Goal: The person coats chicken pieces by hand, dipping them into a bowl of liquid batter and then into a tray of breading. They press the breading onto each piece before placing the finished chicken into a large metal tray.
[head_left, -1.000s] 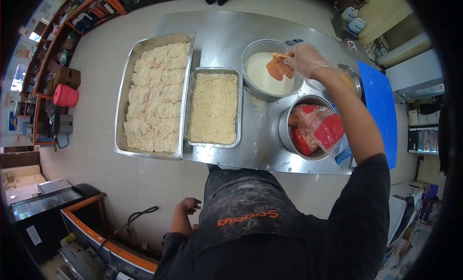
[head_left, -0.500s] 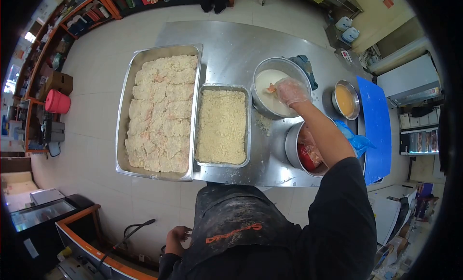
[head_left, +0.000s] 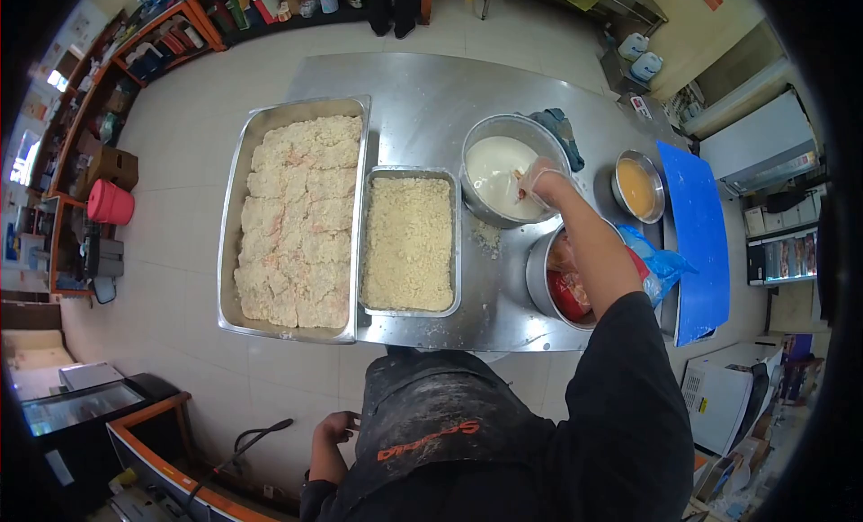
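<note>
My right hand (head_left: 546, 181), in a clear plastic glove, is inside the right part of a metal pot (head_left: 469, 188) of white batter (head_left: 499, 167). Its fingers are closed on a piece of raw meat (head_left: 520, 184), mostly hidden by the glove and dipping toward the batter. My left hand (head_left: 339, 426) hangs beside the apron, away from the table, bare and holding nothing, its fingers loosely curled and apart. Left of the pot sits a tray of coarse crumbs (head_left: 410, 243); farther left, a large tray (head_left: 226, 252) holds breaded pieces (head_left: 297, 221) packed in rows.
Below my right forearm, a second pot (head_left: 537, 284) holds raw meat in a red and clear bag. A bowl of orange-yellow liquid (head_left: 636, 188), a blue board (head_left: 699, 243), a blue plastic bag (head_left: 661, 266) and a dark cloth (head_left: 559, 134) are around it. Another person's legs (head_left: 393, 8) show beyond the table.
My right hand has shifted toward the pot's right side with the meat piece, tilting downward. The view has moved slightly. My left hand stays beside the apron.
</note>
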### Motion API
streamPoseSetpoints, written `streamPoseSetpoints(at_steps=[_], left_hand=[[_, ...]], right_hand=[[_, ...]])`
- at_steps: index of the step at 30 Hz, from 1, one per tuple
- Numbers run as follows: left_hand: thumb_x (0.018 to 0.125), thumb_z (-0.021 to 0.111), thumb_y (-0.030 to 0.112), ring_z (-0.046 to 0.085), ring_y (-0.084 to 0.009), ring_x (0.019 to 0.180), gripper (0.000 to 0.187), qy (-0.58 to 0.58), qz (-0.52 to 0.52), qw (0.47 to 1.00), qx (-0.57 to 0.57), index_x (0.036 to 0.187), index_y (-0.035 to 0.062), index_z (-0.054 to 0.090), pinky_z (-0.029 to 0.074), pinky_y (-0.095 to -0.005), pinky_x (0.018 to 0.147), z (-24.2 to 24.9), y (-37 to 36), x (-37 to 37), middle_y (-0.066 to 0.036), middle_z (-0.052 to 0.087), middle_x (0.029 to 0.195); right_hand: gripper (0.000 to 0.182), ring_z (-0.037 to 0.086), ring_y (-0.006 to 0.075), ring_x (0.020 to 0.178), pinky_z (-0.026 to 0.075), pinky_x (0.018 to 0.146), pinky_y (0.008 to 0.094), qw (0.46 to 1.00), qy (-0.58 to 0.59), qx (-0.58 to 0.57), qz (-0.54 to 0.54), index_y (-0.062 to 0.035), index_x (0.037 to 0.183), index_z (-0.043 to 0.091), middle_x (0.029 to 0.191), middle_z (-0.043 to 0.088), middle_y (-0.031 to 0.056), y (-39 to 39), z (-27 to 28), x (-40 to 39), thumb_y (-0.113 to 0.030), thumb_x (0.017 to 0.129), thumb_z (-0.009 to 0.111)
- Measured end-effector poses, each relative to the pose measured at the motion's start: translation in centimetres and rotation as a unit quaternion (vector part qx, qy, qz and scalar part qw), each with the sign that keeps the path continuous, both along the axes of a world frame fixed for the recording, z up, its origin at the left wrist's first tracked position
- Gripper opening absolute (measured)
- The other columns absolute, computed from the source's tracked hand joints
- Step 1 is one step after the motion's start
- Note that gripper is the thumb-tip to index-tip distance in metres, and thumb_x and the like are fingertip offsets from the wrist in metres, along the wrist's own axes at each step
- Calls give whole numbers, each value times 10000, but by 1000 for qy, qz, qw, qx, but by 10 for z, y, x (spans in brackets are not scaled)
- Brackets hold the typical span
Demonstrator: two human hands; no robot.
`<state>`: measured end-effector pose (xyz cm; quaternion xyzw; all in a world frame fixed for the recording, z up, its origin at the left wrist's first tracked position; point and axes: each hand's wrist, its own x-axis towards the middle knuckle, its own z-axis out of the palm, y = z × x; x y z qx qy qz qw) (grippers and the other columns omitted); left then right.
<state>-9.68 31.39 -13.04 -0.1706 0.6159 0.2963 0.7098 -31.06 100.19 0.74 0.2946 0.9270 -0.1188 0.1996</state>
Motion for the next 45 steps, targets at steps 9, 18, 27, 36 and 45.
streamPoseSetpoints(at_steps=[9,18,27,36,45], left_hand=[[720,675,198,646,-229,859,349,310,44,940,138,1015,13,664,490,-371,679,66,-34,61,-122,686,987],[790,606,222,594,-232,646,295,295,-132,940,109,983,7,665,448,-355,534,62,-51,4,-135,658,842],[887,350,83,420,-130,514,401,4,-29,999,-23,1248,33,516,319,-278,420,-14,-93,-57,-75,609,819],[904,348,107,389,-126,498,384,-13,-134,989,-61,1248,29,500,316,-277,419,47,-79,-76,-71,614,818],[922,385,128,377,-118,485,321,-15,-84,994,-72,1197,43,527,306,-278,409,27,-96,-69,-69,606,776]], right_hand=[[215,580,191,625,456,596,328,974,169,-148,7,-36,701,713,688,654,122,8,36,-1,-248,697,678],[173,540,182,563,444,564,319,988,120,-14,98,-62,657,695,599,608,94,-27,133,-4,-229,696,673],[177,550,194,573,451,581,339,987,79,-4,143,-51,686,696,643,629,103,-26,127,-8,-227,678,685],[230,596,265,631,474,641,362,984,86,76,135,-36,738,697,729,652,165,-27,111,-7,-258,696,658],[283,646,335,751,503,706,372,990,82,102,47,-42,807,704,845,664,197,-11,97,-12,-292,757,581]])
